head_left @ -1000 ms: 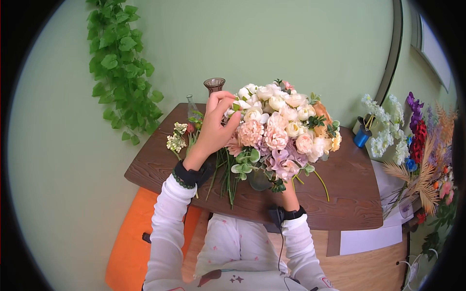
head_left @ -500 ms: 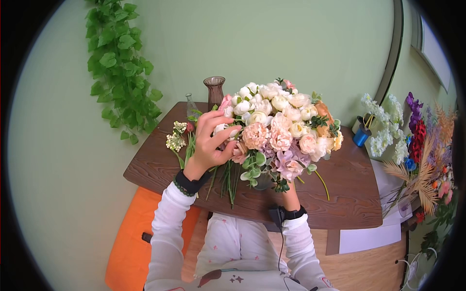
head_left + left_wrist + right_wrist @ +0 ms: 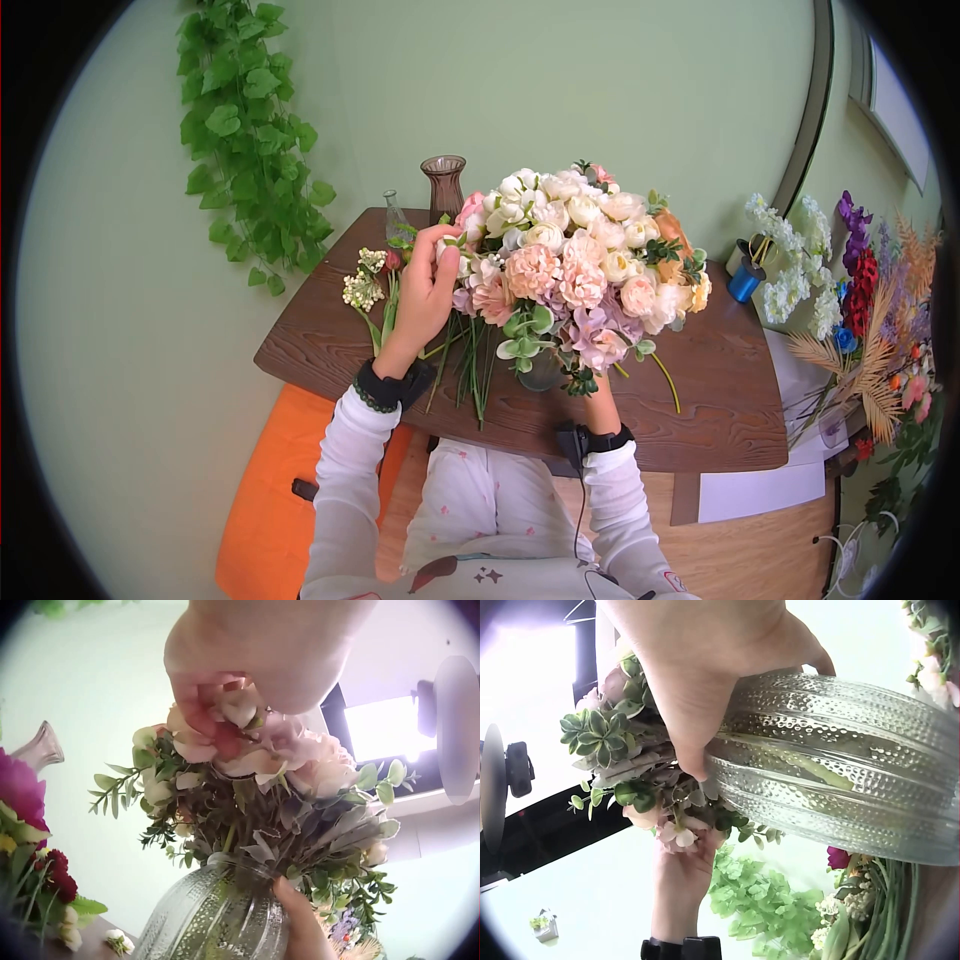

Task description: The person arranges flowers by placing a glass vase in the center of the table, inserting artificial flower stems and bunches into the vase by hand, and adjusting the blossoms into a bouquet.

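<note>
A full bouquet of artificial flowers (image 3: pixel 585 260), white, peach and lilac with green leaves, stands in a ribbed clear glass vase (image 3: pixel 832 772). My right hand (image 3: pixel 705 667) grips the vase near its neck; in the head view the flowers hide most of that hand. At the bouquet's left side is my left hand (image 3: pixel 425 300), its fingers curled about a small white flower (image 3: pixel 238 705) among the pink blooms. Green stems show through the glass.
Loose green stems (image 3: pixel 478 375) and white berry sprigs (image 3: pixel 363 285) lie left on the dark wooden table (image 3: pixel 700 420). Behind them stand a brown glass vase (image 3: pixel 443 185) and a small clear bottle (image 3: pixel 394 212). A blue spool (image 3: pixel 745 280) and more flowers (image 3: pixel 865 290) are at the right.
My left hand has come down from the bouquet's upper left and drawn back slightly leftward. The bouquet has shifted a little to the right, while my right hand stays at the vase.
</note>
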`<state>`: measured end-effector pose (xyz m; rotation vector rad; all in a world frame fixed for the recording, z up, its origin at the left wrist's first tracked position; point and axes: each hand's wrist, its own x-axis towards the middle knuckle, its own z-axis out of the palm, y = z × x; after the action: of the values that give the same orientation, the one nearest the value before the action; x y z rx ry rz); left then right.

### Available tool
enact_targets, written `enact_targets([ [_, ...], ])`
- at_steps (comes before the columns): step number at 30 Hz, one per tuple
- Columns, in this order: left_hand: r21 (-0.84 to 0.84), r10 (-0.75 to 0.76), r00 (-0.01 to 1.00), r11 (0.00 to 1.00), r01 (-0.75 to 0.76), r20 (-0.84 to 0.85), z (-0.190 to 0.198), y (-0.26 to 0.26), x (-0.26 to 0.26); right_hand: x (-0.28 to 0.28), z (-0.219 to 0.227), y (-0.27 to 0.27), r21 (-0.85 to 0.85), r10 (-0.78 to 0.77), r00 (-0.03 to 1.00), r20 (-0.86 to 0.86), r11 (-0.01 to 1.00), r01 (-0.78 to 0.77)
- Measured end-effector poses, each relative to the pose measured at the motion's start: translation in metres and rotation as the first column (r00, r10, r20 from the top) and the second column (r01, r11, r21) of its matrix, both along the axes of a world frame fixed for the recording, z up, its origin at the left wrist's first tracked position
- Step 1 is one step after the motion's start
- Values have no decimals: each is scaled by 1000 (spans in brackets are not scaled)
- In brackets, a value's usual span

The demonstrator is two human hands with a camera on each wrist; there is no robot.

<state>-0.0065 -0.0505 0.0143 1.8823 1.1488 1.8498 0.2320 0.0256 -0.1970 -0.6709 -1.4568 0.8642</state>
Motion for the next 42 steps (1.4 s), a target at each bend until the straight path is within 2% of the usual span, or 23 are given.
enact_targets([
  [2, 16, -1, 1000, 1000, 1, -3, -5, 3, -2, 2, 1, 1, -30, 25, 999, -28, 999, -25],
  [4, 93, -121, 978, 990, 107, 170, -6, 5, -1, 3, -1, -5, -62, 49, 997, -55, 997, -52],
  [5, 92, -121, 978, 990, 107, 170, -8, 6, 1, 6, -1, -6, -77, 61, 996, -69, 995, -66],
  [7, 92, -242, 915, 970, 224, 322, -13, 10, 5, 9, 0, -7, -102, 84, 992, -99, 990, -94],
  [8, 94, -243, 916, 970, 224, 320, -9, 7, 3, 10, 1, -8, -112, 95, 989, -115, 988, -108],
  [10, -63, -170, 955, 980, 191, 244, 0, -2, -3, 9, 1, -12, -133, 118, 982, -145, 982, -138],
  [14, 25, -175, 967, 985, 173, 185, 6, 6, 0, 14, 7, -13, -177, 155, 967, -203, 965, -192],
  [16, 126, 64, 992, 989, -78, 112, 9, 8, 2, 10, 7, -18, -201, 169, 958, -233, 955, -218],
  [17, 126, 61, 992, 989, -75, 111, 12, 9, 2, 10, 8, -18, -211, 176, 952, -250, 950, -231],
  [19, 417, 375, 924, 853, -314, -72, 19, 10, 3, 11, 12, -18, -230, 189, 940, -283, 938, -258],
  [23, 414, 367, 930, 847, -332, -6, 29, 2, 8, 10, 13, -24, -267, 217, 912, -349, 910, -318],
  [25, 500, 378, 916, 824, -267, -133, 35, -1, 8, 14, 16, -22, -285, 232, 895, -381, 891, -353],
  [26, 500, 379, 916, 824, -268, -134, 38, -3, 9, 14, 18, -21, -292, 239, 886, -397, 882, -370],
  [28, 340, 233, 940, 930, -141, -249, 43, -6, 15, 14, 20, -22, -305, 251, 868, -429, 864, -401],
  [29, 336, 169, 956, 938, -81, -240, 46, -6, 18, 12, 21, -23, -312, 256, 859, -444, 854, -416],
  [36, 397, 125, 937, 918, 15, -325, 48, 0, 18, 14, 26, -32, -338, 282, 786, -550, 786, -518],
  [38, 491, 209, 867, 870, 47, -453, 53, 2, 18, 13, 27, -33, -348, 286, 763, -580, 760, -549],
  [42, 397, 195, 866, 918, 4, -461, 66, -9, 28, 13, 36, -32, -358, 292, 717, -634, 711, -606],
])
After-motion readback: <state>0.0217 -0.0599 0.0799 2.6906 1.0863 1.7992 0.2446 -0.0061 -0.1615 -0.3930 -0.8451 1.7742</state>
